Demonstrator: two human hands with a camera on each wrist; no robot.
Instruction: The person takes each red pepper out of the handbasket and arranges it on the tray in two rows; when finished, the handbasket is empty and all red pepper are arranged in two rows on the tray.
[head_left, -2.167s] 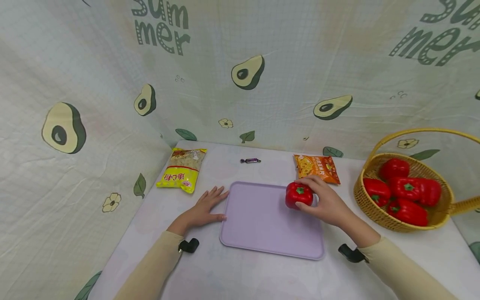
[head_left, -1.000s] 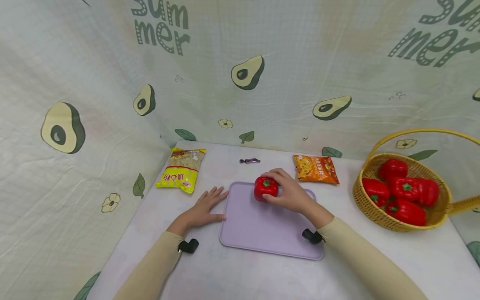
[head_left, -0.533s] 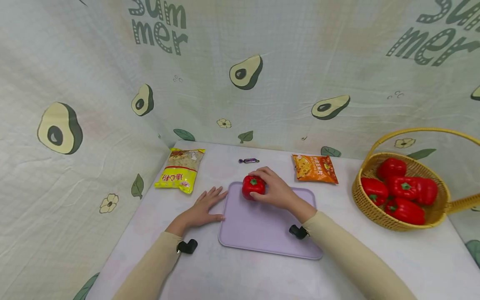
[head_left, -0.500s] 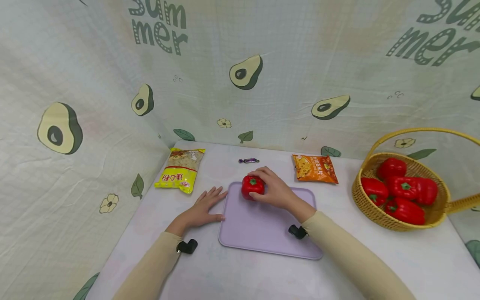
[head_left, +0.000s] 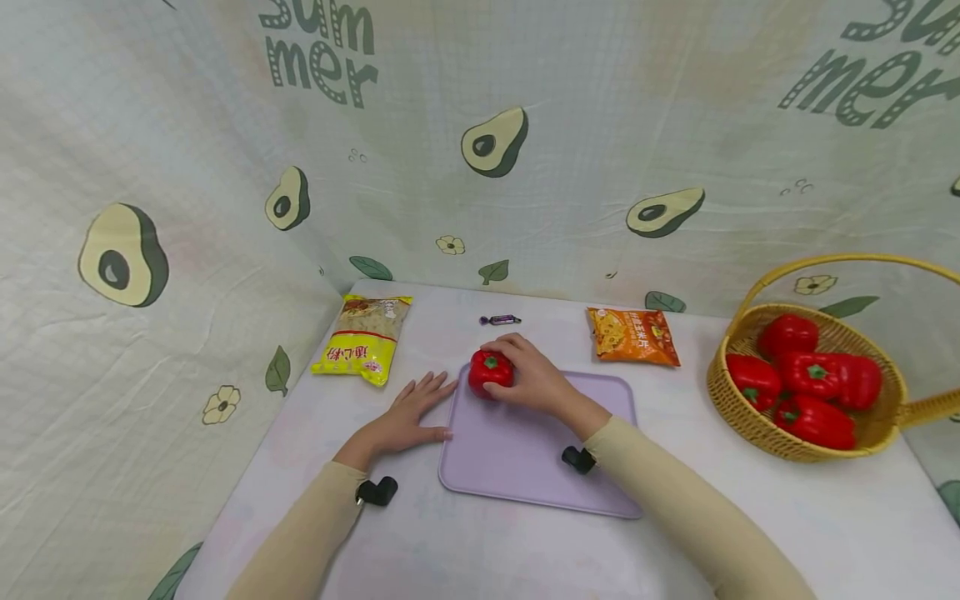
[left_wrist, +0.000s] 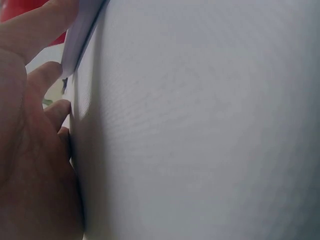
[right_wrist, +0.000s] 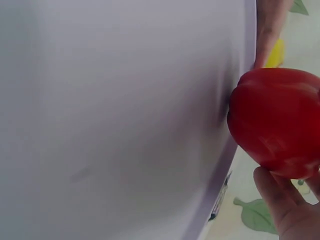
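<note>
A red bell pepper [head_left: 491,375] with a green stem is at the far left corner of the lilac tray [head_left: 540,454]. My right hand [head_left: 528,379] grips it from the right, thumb in front and fingers behind. In the right wrist view the bell pepper [right_wrist: 277,122] is at the tray's surface near its rim; whether it touches cannot be told. My left hand [head_left: 405,425] lies spread on the table, thumb and fingertips against the tray's left edge. The left wrist view shows that hand [left_wrist: 30,110] beside the tray's rim [left_wrist: 82,35].
A yellow wicker basket [head_left: 720,392] with several red bell peppers stands at the right. Behind the tray lie an orange snack bag [head_left: 635,337] and a small purple wrapped candy [head_left: 500,320]. A yellow food bag [head_left: 365,339] lies at the back left. A printed cloth hangs behind.
My right hand has carried the bell pepper leftward across the tray, from its right side to the far left corner. My left hand has stayed at the tray's left edge.
</note>
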